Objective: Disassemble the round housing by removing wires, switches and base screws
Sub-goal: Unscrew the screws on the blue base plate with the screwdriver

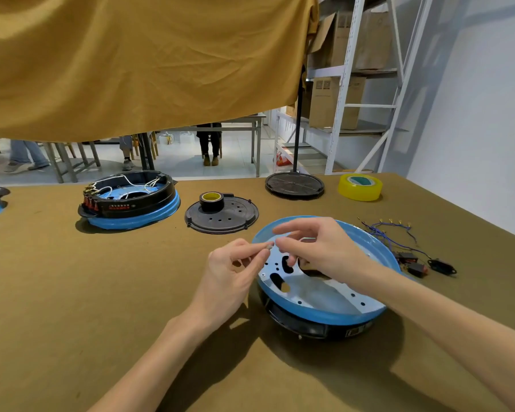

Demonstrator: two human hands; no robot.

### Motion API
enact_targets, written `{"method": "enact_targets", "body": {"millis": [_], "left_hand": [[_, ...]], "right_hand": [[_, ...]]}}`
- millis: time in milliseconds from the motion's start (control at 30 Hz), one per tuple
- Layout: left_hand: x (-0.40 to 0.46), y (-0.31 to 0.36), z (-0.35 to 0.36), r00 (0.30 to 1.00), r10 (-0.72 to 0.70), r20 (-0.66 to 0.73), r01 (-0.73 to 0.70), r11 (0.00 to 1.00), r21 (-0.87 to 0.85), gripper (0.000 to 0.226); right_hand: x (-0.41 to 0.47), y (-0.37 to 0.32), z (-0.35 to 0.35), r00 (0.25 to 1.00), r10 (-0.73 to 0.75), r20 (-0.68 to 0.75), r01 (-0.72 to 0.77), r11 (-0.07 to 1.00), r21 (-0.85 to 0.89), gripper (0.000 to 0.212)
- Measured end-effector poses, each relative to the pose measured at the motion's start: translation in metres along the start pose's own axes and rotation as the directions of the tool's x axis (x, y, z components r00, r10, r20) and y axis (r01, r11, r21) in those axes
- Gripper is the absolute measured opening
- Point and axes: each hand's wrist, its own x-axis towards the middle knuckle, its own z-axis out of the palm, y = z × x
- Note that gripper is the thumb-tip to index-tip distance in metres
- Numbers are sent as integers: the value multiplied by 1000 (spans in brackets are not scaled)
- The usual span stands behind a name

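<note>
A round housing with a blue rim (318, 315) and black body lies in front of me, its perforated pale plate facing up. Just above its left edge my left hand (232, 278) pinches a small metal screw (270, 247) between thumb and forefinger. My right hand (318, 248) hovers over the plate, fingertips meeting the same screw from the right. Removed blue wires (387, 233) and black switches (414, 263) lie on the table to the right of the housing.
A second housing with white wires and red switches (128, 200) stands at the back left. A black cover plate (220, 215) carries a roll of black tape (211, 200). Another black disc (294, 184) and a yellow tape roll (359, 187) sit at the back right.
</note>
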Motion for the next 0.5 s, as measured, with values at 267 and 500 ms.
{"method": "enact_targets", "body": {"millis": [267,500], "left_hand": [[-5,-2,7,998,-45,-54,49,996,75,36],[-5,-11,19,893,-448,42,449,893,-21,55]], "right_hand": [[-3,11,-1,978,-202,-59,199,978,-55,8],[3,81,-100,778,46,-626,-185,970,-159,6]]}}
